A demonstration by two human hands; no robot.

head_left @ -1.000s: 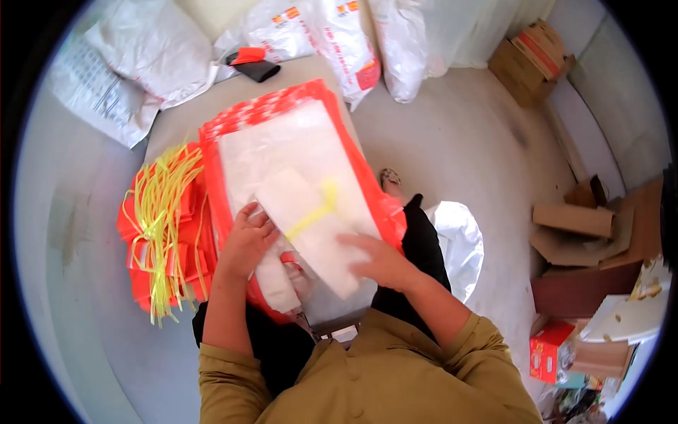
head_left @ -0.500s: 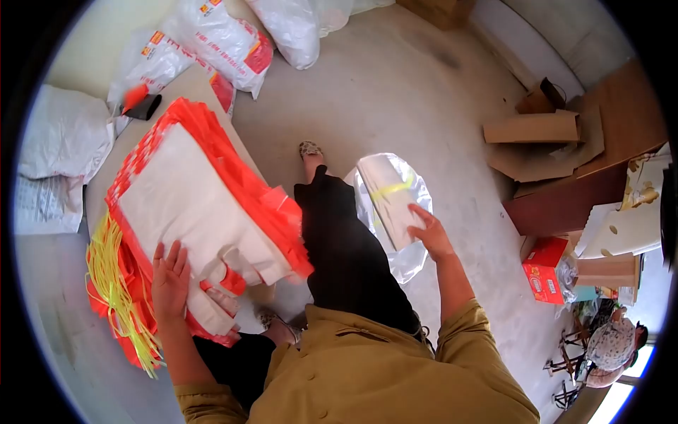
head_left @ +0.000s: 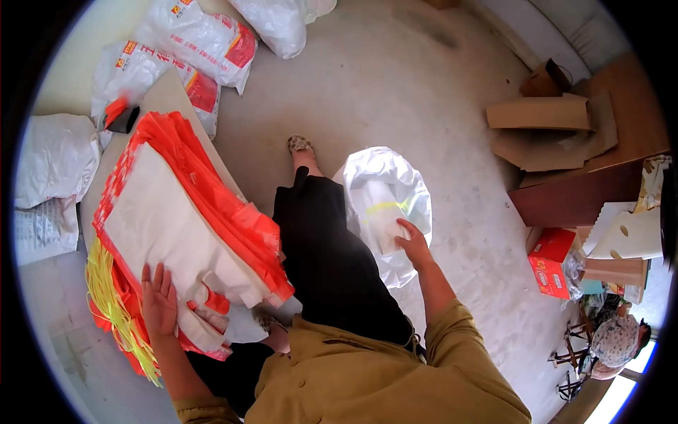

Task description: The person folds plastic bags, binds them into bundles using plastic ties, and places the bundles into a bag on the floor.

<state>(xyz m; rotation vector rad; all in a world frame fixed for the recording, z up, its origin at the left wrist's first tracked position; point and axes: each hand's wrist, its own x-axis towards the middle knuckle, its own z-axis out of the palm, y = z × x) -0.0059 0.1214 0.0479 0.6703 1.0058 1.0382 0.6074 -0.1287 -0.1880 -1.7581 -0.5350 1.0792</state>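
Note:
My left hand rests palm up with its fingers apart, over the left edge of a white sheet stack that lies on red plastic material. Nothing is in it. To the right, my right hand is at the end of a white bundle with a yellow tie round it, inside an open white plastic bag. Thumb and fingers are bent at the bundle's edge. Yellow strings lie over red pieces left of the stack. Small red and white rolled pieces sit at the stack's near end.
Filled white sacks stand at the upper left. Cardboard pieces and a red box are on the right. Another person is at the far lower right. My legs in black trousers lie between stack and bag.
The tied bundle has moved right from over the stack and down into the white bag with my right hand. My left hand has come off the bundle to the stack's left edge. The view has turned right.

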